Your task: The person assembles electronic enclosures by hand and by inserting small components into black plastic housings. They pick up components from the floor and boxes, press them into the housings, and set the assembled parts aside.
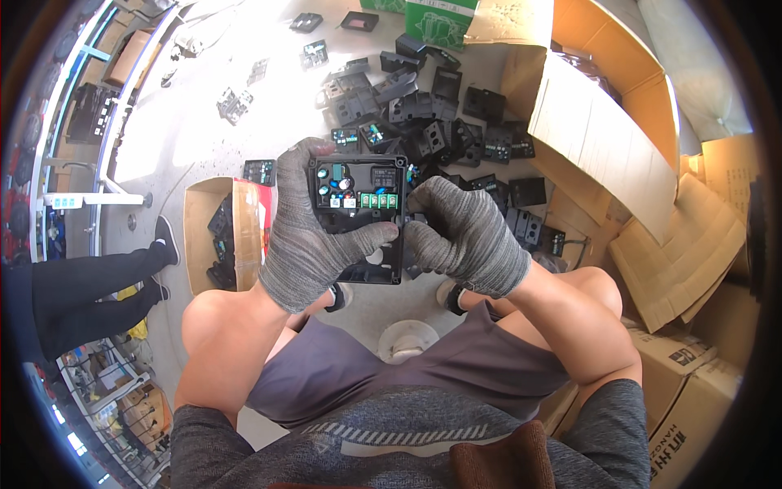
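An open black plastic case (358, 269) faces up in front of me, with a circuit board (358, 181) in its upper half. Green terminal blocks, blue parts and white parts stand on that board. My left hand (305, 220), in a grey knit glove, is closed round the case's left side, thumb across its lower half. My right hand (468, 236), gloved alike, has its fingers curled in against the right rim. Its fingertips are partly hidden behind the case. Beyond my hands lies a heap of similar black cases (432, 138), some with boards showing.
An open carton (195, 244) of black parts stands at my left. Another large open carton (603, 130) is at the far right, beside flattened cardboard (684, 244) and closed boxes (668, 359). A green box (440, 20) stands at the back. Another person's legs (98, 285) are at the left.
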### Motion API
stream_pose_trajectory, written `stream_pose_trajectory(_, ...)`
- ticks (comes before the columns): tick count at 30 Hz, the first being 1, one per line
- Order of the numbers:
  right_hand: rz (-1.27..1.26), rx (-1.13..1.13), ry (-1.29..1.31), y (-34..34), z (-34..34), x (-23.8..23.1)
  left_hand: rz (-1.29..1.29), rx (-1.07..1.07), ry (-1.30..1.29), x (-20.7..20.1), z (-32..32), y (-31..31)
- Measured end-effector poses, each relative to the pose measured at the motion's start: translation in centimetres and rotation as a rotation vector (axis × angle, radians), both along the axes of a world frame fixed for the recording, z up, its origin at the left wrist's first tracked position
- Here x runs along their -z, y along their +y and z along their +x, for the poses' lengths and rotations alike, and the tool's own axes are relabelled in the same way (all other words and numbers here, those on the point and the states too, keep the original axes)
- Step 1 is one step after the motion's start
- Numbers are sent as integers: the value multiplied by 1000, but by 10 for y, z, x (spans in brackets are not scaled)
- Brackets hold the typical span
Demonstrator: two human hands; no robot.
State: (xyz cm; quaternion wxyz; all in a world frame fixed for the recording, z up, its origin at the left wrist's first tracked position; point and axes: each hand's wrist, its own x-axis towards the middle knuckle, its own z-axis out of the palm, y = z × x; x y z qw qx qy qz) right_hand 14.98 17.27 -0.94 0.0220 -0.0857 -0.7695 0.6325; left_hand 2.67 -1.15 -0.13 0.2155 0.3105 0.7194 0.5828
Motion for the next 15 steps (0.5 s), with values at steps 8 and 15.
stream_pose_trajectory(8, -416, -6, -230, -5, 1, -11, 1, -21, 139, -3, 4, -3)
stream_pose_trajectory(15, -489, -51, -277, -8, -3, -9, 26, -18, 212, -1, 4, -13)
